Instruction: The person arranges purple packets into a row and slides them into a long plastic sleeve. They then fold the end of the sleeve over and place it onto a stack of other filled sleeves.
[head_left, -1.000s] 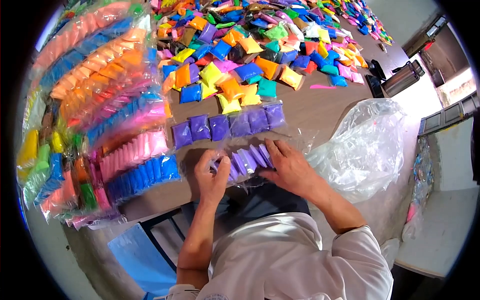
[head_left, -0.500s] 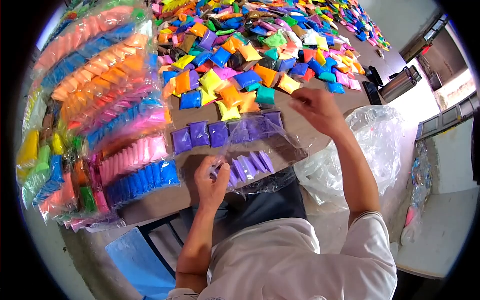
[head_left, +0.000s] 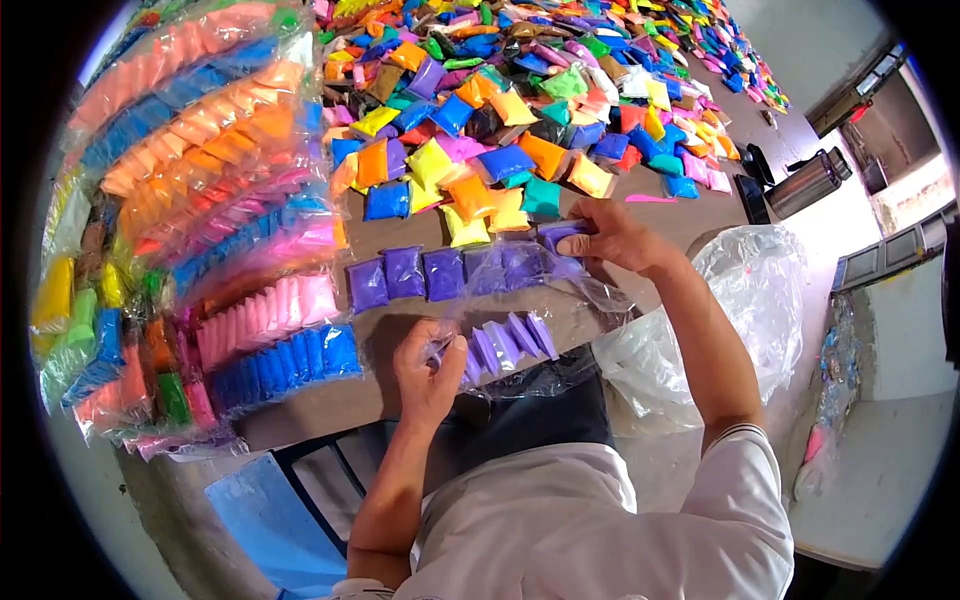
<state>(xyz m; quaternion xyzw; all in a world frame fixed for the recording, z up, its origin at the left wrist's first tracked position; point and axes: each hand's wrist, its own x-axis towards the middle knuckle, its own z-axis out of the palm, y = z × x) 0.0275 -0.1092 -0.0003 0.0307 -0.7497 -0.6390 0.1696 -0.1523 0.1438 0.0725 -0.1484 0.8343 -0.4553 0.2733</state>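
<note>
My right hand (head_left: 618, 238) has reached the far row of purple plastic packets (head_left: 404, 272), fingers closed on its rightmost packet (head_left: 553, 232). Left hand (head_left: 425, 375) grips a clear plastic bag (head_left: 598, 292); lilac packets (head_left: 502, 343) inside, near side.

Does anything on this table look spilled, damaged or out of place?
No spill or damage shows. One oddity: a flat pink strip lies beside the pile of plump, colorful packets. The crumpled clear plastic by the table edge looks untidy.
</note>
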